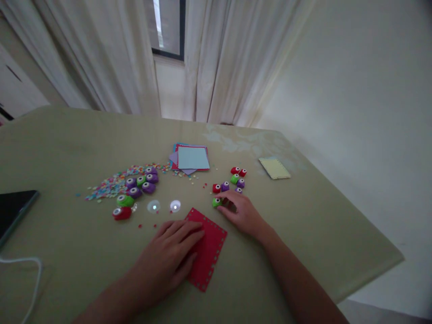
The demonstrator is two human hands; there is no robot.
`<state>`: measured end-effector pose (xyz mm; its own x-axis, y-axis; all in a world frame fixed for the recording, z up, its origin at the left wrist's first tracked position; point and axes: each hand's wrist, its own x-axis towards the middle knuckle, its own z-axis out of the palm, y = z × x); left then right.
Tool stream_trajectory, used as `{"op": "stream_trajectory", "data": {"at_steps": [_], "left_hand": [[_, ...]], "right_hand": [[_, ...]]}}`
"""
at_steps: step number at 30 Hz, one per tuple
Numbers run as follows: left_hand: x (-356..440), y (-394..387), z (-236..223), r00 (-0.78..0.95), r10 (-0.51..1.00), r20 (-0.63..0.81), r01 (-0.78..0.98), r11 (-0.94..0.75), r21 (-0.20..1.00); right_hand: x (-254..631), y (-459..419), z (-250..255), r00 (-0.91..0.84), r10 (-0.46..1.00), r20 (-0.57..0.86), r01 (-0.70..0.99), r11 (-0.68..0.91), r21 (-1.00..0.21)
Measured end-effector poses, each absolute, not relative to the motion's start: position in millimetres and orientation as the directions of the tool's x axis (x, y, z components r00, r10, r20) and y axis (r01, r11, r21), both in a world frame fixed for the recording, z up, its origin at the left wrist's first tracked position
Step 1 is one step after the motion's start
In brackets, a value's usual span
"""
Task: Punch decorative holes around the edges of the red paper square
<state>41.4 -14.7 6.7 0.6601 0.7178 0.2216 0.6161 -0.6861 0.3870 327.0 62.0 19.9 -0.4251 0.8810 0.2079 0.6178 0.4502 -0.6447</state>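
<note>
My left hand [173, 252] lies with its fingers stretched out over a red sheet [212, 238], which has a row of small holes along its edges. The hand covers the sheet's left part. At the sheet's upper right, the thumb and index finger of my right hand [241, 211] close around a small green one-eyed figure [216, 202] on the table. Just beyond these fingers stand several similar figures in red, purple and green, among them a red figure [216, 188] and a purple figure [225, 186]. The right hand partly hides some of them.
More one-eyed figures, such as a red one [122, 213], stand left beside a spread of coloured confetti [113, 185]. Two clear discs [154, 206] lie nearby. Behind are stacked coloured sheets [193, 157] and a pale yellow pad [274, 168]. A dark tablet [15, 211] and white cable [38, 270] lie left.
</note>
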Motion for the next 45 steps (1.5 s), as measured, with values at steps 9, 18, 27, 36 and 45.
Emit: {"op": "stream_trajectory", "data": {"at_steps": [9, 18, 27, 36, 45], "left_hand": [[29.4, -2.1, -1.6, 0.54, 0.793, 0.283, 0.719, -0.609, 0.334], [35.4, -10.8, 10.0, 0.645, 0.713, 0.273, 0.632, -0.699, 0.335], [26.7, -5.2, 2.8, 0.609, 0.751, 0.255, 0.686, -0.66, 0.305], [17.6, -1.0, 5.5, 0.58, 0.795, 0.18, 0.723, -0.604, 0.336], [14.1, 4.1, 9.7, 0.581, 0.794, 0.18, 0.696, -0.599, 0.397]], "right_hand": [[328.2, 60.0, 22.1, -0.413, 0.893, 0.181, 0.619, 0.421, -0.663], [329.4, 61.9, 18.8, -0.349, 0.925, 0.149, 0.518, 0.323, -0.792], [323.5, 52.0, 24.7, -0.486, 0.858, 0.168, 0.584, 0.462, -0.668], [318.6, 49.0, 24.3, -0.5, 0.847, 0.181, 0.598, 0.488, -0.636], [315.9, 47.6, 23.8, -0.48, 0.855, 0.195, 0.595, 0.481, -0.644]]}}
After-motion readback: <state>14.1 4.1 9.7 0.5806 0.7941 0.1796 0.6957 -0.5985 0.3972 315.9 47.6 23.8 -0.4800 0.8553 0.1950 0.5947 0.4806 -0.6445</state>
